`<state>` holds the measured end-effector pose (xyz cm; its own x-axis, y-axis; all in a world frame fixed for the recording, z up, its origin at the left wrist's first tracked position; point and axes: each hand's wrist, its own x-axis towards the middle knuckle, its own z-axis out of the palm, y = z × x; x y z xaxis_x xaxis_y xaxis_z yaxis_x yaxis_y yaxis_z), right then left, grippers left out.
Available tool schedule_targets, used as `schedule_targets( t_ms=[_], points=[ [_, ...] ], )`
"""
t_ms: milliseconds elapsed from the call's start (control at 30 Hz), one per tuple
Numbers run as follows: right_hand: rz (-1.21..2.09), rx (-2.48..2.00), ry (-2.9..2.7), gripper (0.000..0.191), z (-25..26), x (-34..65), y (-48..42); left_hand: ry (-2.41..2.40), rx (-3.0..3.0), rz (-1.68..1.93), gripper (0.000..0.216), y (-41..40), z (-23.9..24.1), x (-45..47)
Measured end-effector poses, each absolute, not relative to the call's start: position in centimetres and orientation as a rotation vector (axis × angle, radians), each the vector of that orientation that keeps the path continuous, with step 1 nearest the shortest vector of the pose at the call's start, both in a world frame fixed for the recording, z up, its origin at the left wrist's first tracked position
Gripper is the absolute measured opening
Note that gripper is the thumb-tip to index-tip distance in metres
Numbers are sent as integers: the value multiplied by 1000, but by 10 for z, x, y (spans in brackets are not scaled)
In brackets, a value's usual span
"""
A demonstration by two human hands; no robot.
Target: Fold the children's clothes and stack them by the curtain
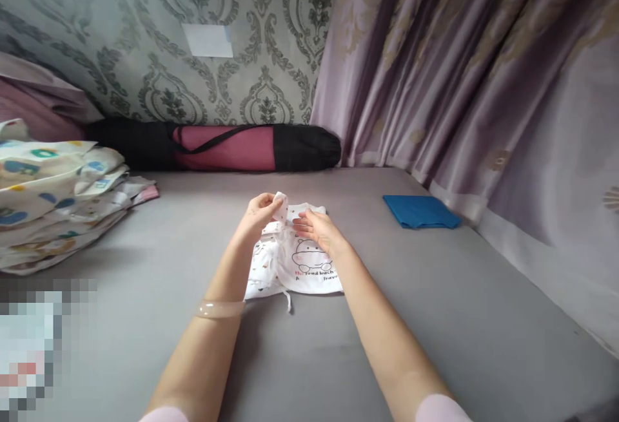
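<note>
On the grey surface before me, the left hand (258, 214) pinches a lifted bit of a small white printed garment (285, 261), thumb and fingers together on the cloth. The rest lies spread below and between both hands; farther right, the right hand's (322, 229) fingers reach over it, slightly apart, touching or not I can't tell.

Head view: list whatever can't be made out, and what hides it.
All in the head view:
Shirt: right end of its printed words, behind the right arm.
Lower-left object: identity, blurred into blocks, cut by the left edge.
Patterned cloth: left end, cut by the left edge.
</note>
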<state>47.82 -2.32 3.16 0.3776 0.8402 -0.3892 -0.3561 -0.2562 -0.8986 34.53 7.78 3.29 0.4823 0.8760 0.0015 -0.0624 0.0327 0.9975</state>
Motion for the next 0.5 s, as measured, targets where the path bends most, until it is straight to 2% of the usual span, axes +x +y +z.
schedule_targets(
  t_ms=[300,500],
  points=[
    [1307,-1304,-369,38,29,491,-23,860,1533,829,39,52,21,367],
    [1343,-1270,-370,40,30,491,-22,826,1632,844,35,39,21,375]
  ],
)
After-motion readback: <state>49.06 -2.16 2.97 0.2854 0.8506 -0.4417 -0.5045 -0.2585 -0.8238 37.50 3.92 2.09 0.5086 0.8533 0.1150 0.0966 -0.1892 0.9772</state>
